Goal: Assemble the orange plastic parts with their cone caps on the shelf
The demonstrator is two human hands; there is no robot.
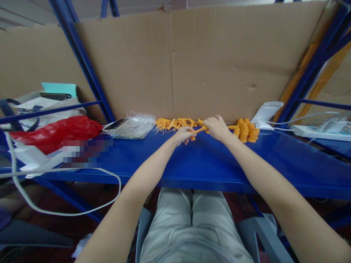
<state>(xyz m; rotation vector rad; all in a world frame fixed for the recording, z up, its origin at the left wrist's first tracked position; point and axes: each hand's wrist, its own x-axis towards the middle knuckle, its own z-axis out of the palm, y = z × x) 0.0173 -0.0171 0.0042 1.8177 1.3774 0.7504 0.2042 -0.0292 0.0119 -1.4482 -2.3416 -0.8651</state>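
Observation:
Both hands meet over the back of the blue table. My left hand (pixel 184 135) is closed on the lower left end of an orange stick-like plastic piece (pixel 200 130). At the upper right end of that piece, my right hand (pixel 217 128) has its fingers closed around it, and they hide part of it. Left of the hands lies a row of orange branching pieces (pixel 167 124) with small silvery chains (pixel 163 129) at their front. To the right stands a cluster of thicker, rounded orange pieces (pixel 246 130).
A clear plastic bag (pixel 138 126) and a phone (pixel 116 125) lie at the left back. Beyond them are a red plastic bag (pixel 60 132) and a white cable (pixel 120 182) hanging past the table edge. A power strip (pixel 323 132) is at right. Cardboard (pixel 219 65) walls the back.

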